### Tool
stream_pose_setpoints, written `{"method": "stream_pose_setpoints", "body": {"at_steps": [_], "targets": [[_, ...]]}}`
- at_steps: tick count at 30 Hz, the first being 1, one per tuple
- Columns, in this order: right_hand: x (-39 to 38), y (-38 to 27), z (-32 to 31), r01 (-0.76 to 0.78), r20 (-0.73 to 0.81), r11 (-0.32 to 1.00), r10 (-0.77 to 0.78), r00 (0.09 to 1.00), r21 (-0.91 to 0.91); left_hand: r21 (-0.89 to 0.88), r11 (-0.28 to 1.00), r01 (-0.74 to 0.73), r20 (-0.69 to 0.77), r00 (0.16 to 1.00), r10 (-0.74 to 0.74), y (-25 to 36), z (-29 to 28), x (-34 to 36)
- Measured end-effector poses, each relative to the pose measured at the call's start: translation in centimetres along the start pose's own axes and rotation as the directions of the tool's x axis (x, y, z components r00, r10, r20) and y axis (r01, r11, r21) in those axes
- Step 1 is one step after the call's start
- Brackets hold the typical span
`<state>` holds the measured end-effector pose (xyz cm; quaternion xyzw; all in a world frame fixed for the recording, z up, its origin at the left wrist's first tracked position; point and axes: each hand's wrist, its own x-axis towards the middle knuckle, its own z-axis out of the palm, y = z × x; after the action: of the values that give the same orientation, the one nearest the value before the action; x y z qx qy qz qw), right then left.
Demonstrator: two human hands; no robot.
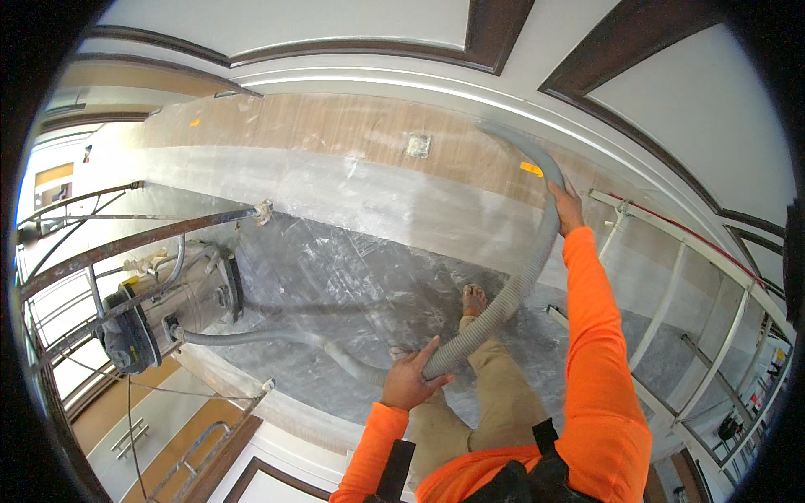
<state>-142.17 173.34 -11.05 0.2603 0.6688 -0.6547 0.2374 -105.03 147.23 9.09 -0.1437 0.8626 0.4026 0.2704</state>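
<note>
gripping a grey ribbed vacuum hose (503, 306) in both hands, a person in orange sleeves stands on a platform covered with clear plastic sheeting (352, 268). the left hand (411, 379) is wrapped around the lower stretch of the hose, fingers curled over it, just above the person's tan trousers (495, 394). the right hand (568, 205) is raised on an outstretched arm and closed around the upper stretch, where the hose curves toward the wall and ends near a wood-grain panel (335, 126). from the left hand the hose runs down and leftward across the sheeting to a metal canister vacuum (172, 306), which lies on its side at the left, well apart from the person. a bare foot (474, 298) shows on the sheeting just beside the hose. a rusty scaffold rail (134, 243) crosses over the vacuum, and white scaffold bars (671, 293) stand to the right of the raised arm.
</note>
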Motion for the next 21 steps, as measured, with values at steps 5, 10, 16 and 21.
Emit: {"method": "stream_pose_setpoints", "body": {"at_steps": [5,10,16,21], "targets": [[-2.0,3.0,-10.3,-0.03,-0.178,0.999,0.037,0.983,0.039,-0.031,0.999,-0.017,0.123,0.992,0.021,0.9,0.8,0.9],[-3.4,2.8,-14.7,-0.001,-0.335,0.991,0.045,0.941,0.131,0.018,1.0,-0.013,0.251,0.968,0.008,2.2,2.3,2.1],[-2.3,4.4,-19.6,-0.016,-0.456,0.997,0.048,0.889,0.074,-0.054,0.998,-0.015,0.265,0.964,0.029,3.1,2.9,2.3],[-2.3,4.9,-18.2,0.003,-0.393,0.998,0.022,0.919,0.063,-0.108,0.994,-0.009,0.216,0.976,0.033,2.7,2.2,1.0]]}}
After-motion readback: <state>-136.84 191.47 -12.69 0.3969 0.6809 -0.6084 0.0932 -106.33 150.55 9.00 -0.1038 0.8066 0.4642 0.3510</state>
